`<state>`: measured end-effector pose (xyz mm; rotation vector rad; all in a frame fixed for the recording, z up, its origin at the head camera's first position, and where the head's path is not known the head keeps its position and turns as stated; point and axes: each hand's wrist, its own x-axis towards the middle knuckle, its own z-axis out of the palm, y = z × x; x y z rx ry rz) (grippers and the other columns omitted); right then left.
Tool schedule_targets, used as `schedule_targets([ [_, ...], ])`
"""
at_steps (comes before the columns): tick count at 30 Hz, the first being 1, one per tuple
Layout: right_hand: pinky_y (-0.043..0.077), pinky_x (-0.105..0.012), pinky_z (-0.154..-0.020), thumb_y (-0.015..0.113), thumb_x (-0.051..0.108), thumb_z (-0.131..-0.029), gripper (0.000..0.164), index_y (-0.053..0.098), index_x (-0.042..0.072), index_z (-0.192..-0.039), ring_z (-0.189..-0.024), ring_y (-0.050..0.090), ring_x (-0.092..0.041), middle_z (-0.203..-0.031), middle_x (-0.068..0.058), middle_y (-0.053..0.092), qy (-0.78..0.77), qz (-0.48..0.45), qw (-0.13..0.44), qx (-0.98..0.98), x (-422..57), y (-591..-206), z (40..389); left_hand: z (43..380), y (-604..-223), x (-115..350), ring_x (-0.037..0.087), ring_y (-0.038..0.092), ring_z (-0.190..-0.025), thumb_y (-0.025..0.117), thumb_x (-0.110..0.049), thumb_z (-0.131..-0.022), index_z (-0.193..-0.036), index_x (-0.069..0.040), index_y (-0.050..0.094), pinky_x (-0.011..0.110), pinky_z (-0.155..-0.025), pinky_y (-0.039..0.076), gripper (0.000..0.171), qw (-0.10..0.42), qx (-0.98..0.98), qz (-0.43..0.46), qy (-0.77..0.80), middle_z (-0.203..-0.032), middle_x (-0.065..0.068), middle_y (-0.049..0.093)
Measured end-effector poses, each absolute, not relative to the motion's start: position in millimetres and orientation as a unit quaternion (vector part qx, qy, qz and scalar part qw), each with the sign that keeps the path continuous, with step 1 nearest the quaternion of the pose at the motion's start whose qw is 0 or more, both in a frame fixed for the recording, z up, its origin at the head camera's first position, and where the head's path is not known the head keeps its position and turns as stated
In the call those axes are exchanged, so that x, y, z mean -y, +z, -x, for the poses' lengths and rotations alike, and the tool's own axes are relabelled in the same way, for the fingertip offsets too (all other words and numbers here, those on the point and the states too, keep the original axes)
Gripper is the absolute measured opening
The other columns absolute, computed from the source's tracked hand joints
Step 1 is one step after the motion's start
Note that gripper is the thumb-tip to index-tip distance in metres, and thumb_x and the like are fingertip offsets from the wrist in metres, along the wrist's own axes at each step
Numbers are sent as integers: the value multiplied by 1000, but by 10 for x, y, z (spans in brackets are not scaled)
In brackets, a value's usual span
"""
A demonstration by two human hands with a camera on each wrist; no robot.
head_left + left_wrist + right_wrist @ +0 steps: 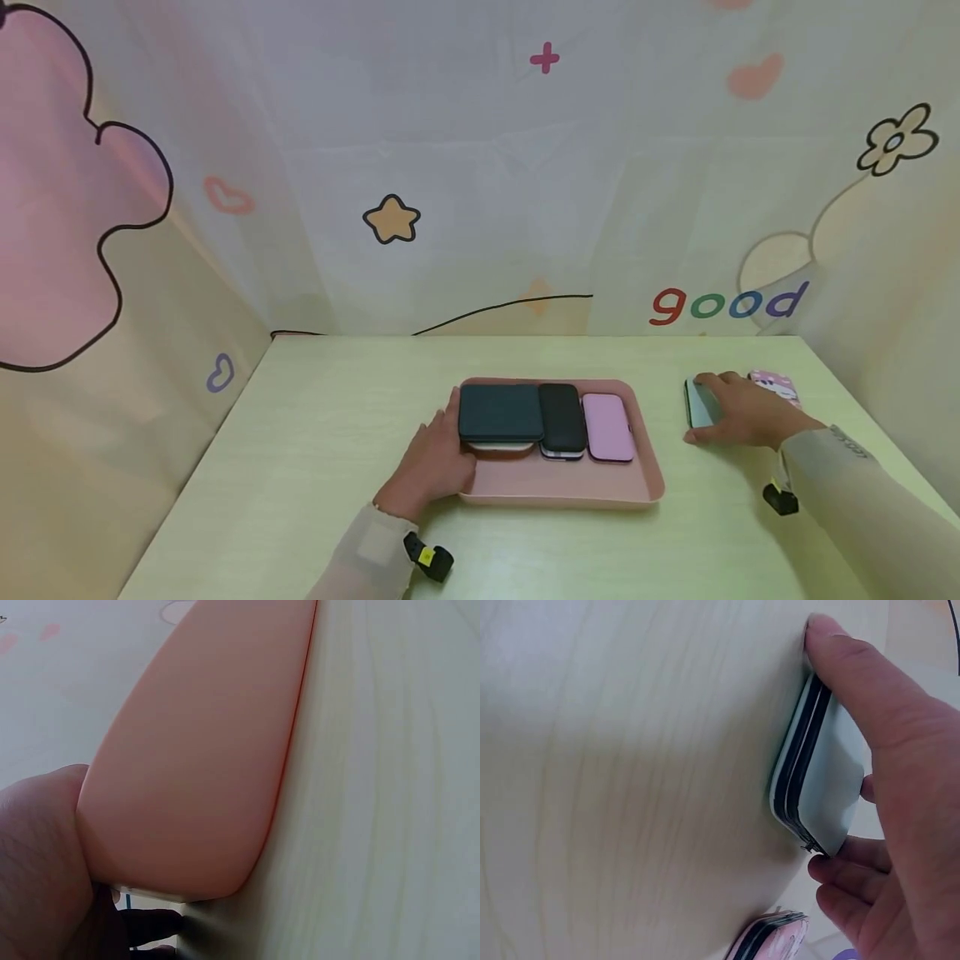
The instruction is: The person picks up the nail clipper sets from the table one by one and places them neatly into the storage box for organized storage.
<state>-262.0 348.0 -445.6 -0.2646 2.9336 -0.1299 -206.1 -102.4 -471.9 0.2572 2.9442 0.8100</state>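
A pink tray [562,502] rests on the table, and my left hand [431,461] grips its left end. In the left wrist view, the thumb side of that hand [41,847] lies against the tray's wall [187,772]. Over on the right, my right hand [742,412] holds a mint-green zip wallet [702,406] between thumb and fingers. The right wrist view shows the wallet's dark zipped edge [799,761], with the thumb at one end and fingertips at the other. Just beyond the right hand lies a pink patterned wallet [776,383], partly hidden by it.
Inside the tray lie a dark teal wallet [500,412] on top of brown and white items, a black case [562,417] over another item, and a pink case [608,427]. A printed curtain [480,167] hangs behind the table [315,467].
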Motion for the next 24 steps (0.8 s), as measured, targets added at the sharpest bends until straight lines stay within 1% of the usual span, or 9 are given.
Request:
schedule_targets([
  [4, 48, -60, -73, 60, 83, -54, 114, 33, 14, -140, -99, 51, -40, -126, -28, 44, -34, 90, 94, -991, -3480, -4443, 2618, 2056, -4716, 1023, 28, 26, -138, 53, -22, -80, -151, -13, 1, 49, -111, 19, 89, 42, -960, -82, 264, -149, 14, 30],
  [10, 49, -59, -72, 58, 86, -52, 117, 33, 14, -141, -98, 52, -38, -125, -26, 46, -27, 92, 92, -991, -3474, -4452, 2622, 2057, -4726, 1030, 28, 26, -138, 53, -22, -80, -151, -13, 1, 49, -112, 19, 89, 40, -960, -81, 266, -150, 14, 29],
  [15, 49, -58, -70, 59, 86, -50, 120, 31, 13, -141, -96, 53, -37, -122, -25, 48, -24, 93, 83, -992, -3466, -4468, 2603, 2057, -4723, 1034, 29, 28, -137, 53, -22, -80, -151, -13, 2, 50, -111, 19, 89, 40, -959, -84, 266, -149, 15, 30],
  [19, 48, -60, -71, 57, 87, -50, 118, 36, 12, -140, -97, 53, -39, -123, -26, 48, -11, 96, 76, -992, -3462, -4475, 2588, 2051, -4708, 1031, 29, 28, -137, 53, -21, -80, -151, -12, 1, 50, -111, 20, 89, 38, -959, -88, 266, -149, 15, 31],
  [24, 47, -62, -74, 56, 87, -52, 112, 43, 16, -137, -102, 53, -40, -126, -25, 47, -7, 105, 72, -992, -3433, -4455, 2561, 2043, -4693, 1023, 27, 24, -139, 52, -20, -79, -151, -12, 1, 49, -111, 19, 89, 41, -959, -86, 267, -148, 13, 32],
])
